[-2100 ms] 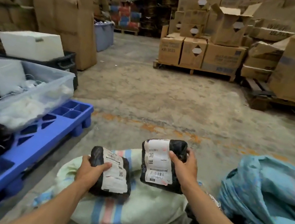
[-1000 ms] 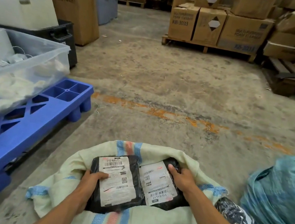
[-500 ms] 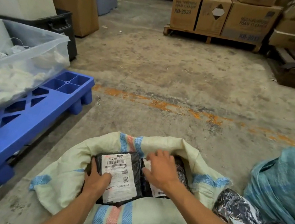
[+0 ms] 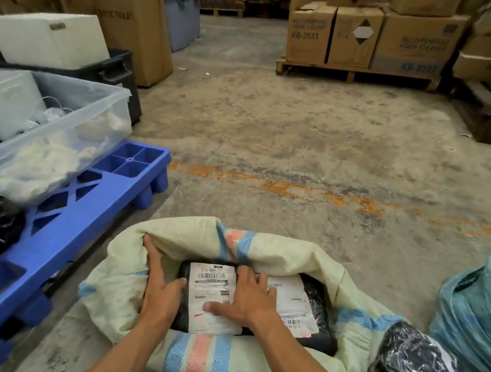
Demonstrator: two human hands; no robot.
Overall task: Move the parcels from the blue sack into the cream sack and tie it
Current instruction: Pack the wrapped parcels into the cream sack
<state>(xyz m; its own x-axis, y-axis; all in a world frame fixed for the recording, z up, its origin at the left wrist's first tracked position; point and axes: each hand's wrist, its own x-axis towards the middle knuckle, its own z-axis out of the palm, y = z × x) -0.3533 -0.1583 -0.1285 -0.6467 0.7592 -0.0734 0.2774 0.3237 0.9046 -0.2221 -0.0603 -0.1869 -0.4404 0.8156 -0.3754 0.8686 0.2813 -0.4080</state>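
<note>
Fingers of right hand spread flat, pressing on left parcel; left hand straight-fingered, pushing against that parcel's side and inner wall of cream sack. Right parcel just beside, both lying inside the open mouth. Blue sack off to the right, with loose parcel on the floor near it. Likely trouble: parcels riding too high at the mouth, leaving too little slack cloth for tying; rim folding in and blocking further loading; labels creasing under hard pressing.
</note>
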